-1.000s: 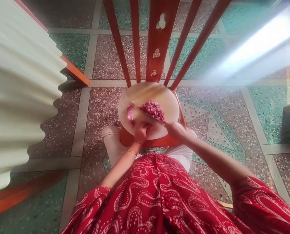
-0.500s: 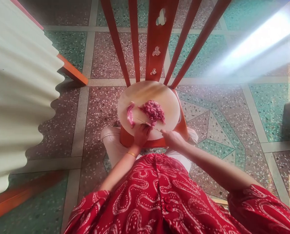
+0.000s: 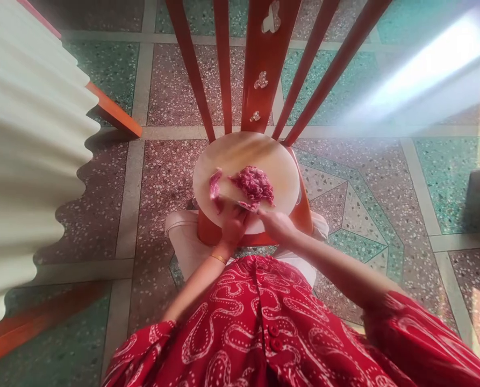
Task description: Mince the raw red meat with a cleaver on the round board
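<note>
A round pale cutting board (image 3: 205, 156) lies on the seat of an orange-red chair (image 3: 211, 234). On it sits a heap of chopped red meat (image 3: 253, 181), with a longer meat strip (image 3: 215, 188) apart to its left. My left hand (image 3: 234, 223) is closed at the board's near edge, its curled fingers on a small piece of meat (image 3: 248, 205) that the hand mostly hides. My right hand (image 3: 278, 226) grips a knife (image 3: 235, 201), its thin blade angled left over the board, partly hidden by meat and fingers.
The chair's slatted back (image 3: 256, 64) rises beyond the board. To the left hangs a pale wavy-edged cloth (image 3: 34, 161), with an orange wooden leg (image 3: 116, 113) beside it. Speckled floor tiles (image 3: 175, 177) surround the chair. Bright glare covers the upper right.
My right hand has shifted slightly left with the knife, closer to my left hand. A bit of meat now shows along the blade. The meat heap and strip stay in place.
</note>
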`<state>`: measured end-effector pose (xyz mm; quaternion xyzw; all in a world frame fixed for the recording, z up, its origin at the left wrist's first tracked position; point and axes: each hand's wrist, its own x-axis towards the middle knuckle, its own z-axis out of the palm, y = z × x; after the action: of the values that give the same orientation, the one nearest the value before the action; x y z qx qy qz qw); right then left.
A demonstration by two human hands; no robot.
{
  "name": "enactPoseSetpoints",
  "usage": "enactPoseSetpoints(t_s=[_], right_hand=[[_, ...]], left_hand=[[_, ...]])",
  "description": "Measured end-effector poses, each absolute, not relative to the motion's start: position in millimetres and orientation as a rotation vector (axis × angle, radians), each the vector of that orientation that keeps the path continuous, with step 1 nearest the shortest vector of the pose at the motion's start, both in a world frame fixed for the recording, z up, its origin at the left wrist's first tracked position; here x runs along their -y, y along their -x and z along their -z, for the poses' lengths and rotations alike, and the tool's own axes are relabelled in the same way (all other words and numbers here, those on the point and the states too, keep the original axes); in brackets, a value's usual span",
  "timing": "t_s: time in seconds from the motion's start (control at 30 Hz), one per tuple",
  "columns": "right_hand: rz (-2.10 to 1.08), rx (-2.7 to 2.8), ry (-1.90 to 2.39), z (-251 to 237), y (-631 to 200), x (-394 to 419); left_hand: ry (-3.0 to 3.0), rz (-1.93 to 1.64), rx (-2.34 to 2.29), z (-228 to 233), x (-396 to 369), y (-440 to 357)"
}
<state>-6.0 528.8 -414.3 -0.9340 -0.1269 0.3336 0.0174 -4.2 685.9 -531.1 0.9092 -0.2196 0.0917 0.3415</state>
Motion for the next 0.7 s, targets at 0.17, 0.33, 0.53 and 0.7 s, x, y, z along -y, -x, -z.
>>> enactPoseSetpoints(t_s=[0.17,0.33,0.53,0.7], right_hand=[[-0.951,0.491,2.900,421,-8,-527],[-0.933,0.328,2.966,409,4,-495],[-0.987,0.318,2.917,395,24,-510],[-1.120,0.295,2.893,392,34,-512]], left_hand=[[-2.335,-0.269,0.572,530,-686,2],[-2.289,-0.275,0.555,529,-686,1],[-2.329,-0.322,0.564,521,-691,5],[-2.401,-0.294,0.618,527,-691,5]])
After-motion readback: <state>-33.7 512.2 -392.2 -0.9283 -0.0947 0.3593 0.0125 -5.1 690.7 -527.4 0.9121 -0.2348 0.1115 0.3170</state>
